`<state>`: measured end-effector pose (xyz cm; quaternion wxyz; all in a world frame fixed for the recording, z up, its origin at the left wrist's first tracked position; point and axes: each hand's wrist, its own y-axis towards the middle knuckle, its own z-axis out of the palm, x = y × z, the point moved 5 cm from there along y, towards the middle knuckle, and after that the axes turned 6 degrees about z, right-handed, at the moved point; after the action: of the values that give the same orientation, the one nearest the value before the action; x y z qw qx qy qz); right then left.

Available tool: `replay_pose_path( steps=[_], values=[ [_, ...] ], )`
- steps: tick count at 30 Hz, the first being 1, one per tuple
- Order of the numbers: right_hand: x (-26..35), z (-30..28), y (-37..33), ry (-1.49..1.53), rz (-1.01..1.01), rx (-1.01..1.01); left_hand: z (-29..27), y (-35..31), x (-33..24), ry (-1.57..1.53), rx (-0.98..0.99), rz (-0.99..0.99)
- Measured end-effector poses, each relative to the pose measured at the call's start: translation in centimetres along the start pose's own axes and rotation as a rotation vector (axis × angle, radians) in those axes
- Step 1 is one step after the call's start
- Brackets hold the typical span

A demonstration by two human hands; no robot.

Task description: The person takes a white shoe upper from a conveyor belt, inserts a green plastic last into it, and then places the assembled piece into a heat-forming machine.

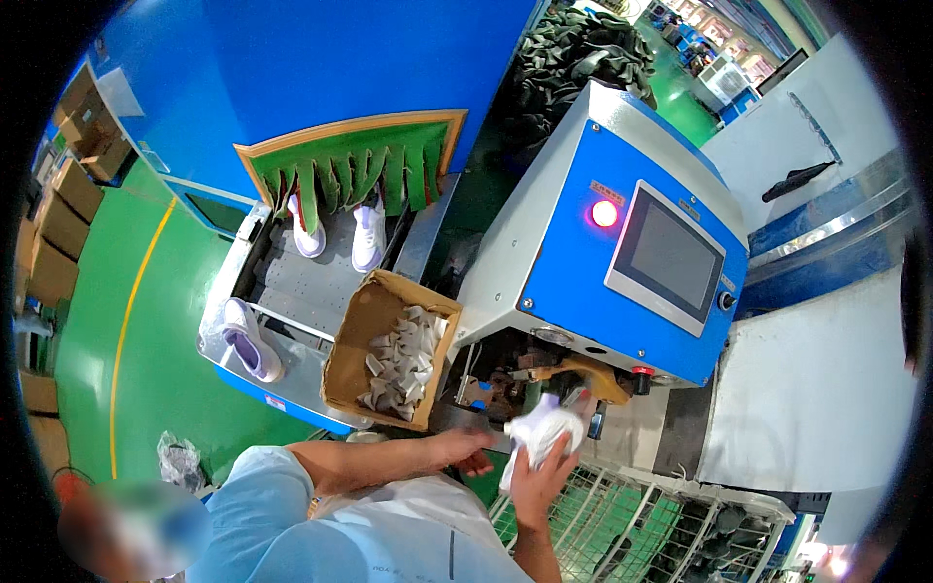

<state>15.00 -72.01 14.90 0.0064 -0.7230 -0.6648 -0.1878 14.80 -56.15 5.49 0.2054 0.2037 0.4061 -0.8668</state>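
Right hand (539, 486) grips white-and-lavender shoe (535, 426), just below yellow-brown arm (595, 374) at lower edge of blue-fronted machine (573, 253). Left hand (465, 450) just beside shoe, fingers loosely spread. Cardboard box (362, 321) of white pieces (403, 360) sits at near right corner of conveyor (301, 277). Single shoe (251, 342) rests at conveyor's near left corner; two more shoes (369, 241) toward far edge, by green strip curtain (340, 175). Light (604, 214) glows beside machine's dark screen (667, 255).

A glossy green floor (83, 389), striped by a yellow line (121, 335), reflects pale light beside cardboard boxes (66, 228) stacked along the left.
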Motion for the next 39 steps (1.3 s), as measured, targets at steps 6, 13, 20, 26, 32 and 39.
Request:
replay_pose_path(
  steps=[6,13,20,26,32,39],
  values=[
    [-2.9,-2.4,-8.9,0.092,-0.098,0.344,3.8,-1.6,5.0,-0.401,0.661,-0.38],
    [1.1,3.4,-1.0,1.449,0.709,0.502,-1.0,-1.8,7.3,0.057,0.201,-0.213],
    [-3.1,-8.0,-8.1,1.023,0.617,0.338,-6.7,-2.7,4.3,0.137,0.027,0.019],
    [-15.2,-28.8,-22.9,0.274,1.047,-0.54,-8.1,-5.3,2.2,0.511,-0.102,0.02],
    [-32.9,-39.9,-36.5,-0.325,1.324,-0.433,-3.1,0.9,7.5,0.405,-0.045,0.006],
    [-36.0,-40.9,-29.6,0.055,1.384,-0.298,-9.7,-5.2,3.5,0.657,-0.2,0.036]
  ],
)
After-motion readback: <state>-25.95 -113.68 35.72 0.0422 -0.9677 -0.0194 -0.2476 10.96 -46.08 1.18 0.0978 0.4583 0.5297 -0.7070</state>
